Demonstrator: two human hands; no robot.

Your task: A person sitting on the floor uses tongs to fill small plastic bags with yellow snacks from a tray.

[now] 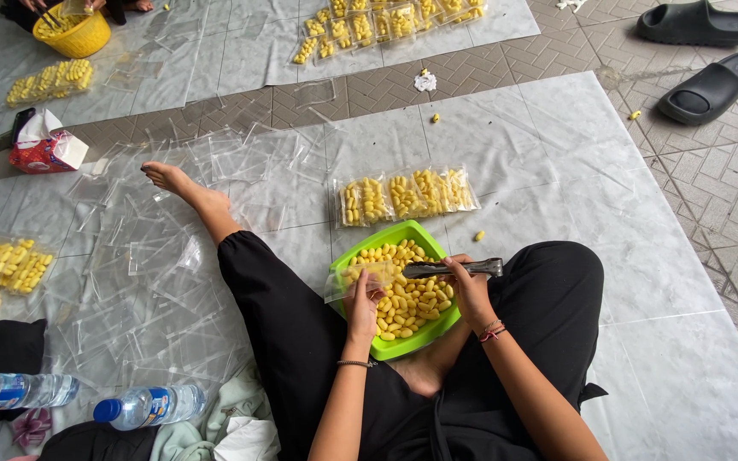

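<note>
Two water bottles lie on the floor at the near left, beside crumpled cloth. The person sits on a pale sheet with a green tub between the legs, full of small yellow pieces. The left hand has its grip clamped on the edge of a clear bag, held open over the tub's left rim. The right hand has its grip closed around metal tongs, which lie level across the tub and point left toward the bag's mouth; whether the tong tips hold a piece cannot be told.

Left of the outstretched leg, empty clear bags are strewn over the sheet. Just beyond the tub sits a row of filled bags; more filled bags lie at the far left. Further off stand a tissue pack, a yellow bowl with another person's hands at it, a far row of filled bags, and two dark slippers on the tiles.
</note>
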